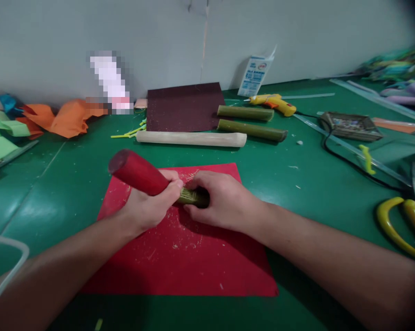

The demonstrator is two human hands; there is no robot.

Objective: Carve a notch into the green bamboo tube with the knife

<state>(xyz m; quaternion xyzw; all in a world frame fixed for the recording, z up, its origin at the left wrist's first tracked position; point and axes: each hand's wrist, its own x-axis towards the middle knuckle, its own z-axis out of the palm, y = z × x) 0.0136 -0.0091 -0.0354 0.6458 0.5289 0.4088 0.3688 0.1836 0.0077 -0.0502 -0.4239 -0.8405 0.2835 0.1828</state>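
Steady Right Hand, Short Strokes

The left hand (147,204) is wrapped around a red handle (141,174), and the right hand (224,197) is clamped on the end of a bamboo piece (189,196) between thumb and fingers. The piece lies at the dial's centre, over a red mat (200,271) dotted with crumbs; the tool's working end is hidden. The step looks like carving. Good work would probably call for light, short strokes, the piece kept from rolling, and the right fingertips clear of the tool's path.

Counted from that centre: one pale stick (192,139) and one brown sheet (183,108) at twelve; two spare bamboo lengths at one, the far length (245,113) and the near length (254,131); one glue gun (279,105) between one and two; one small tray (352,126) at two; one pair of scissors (389,220) past three.
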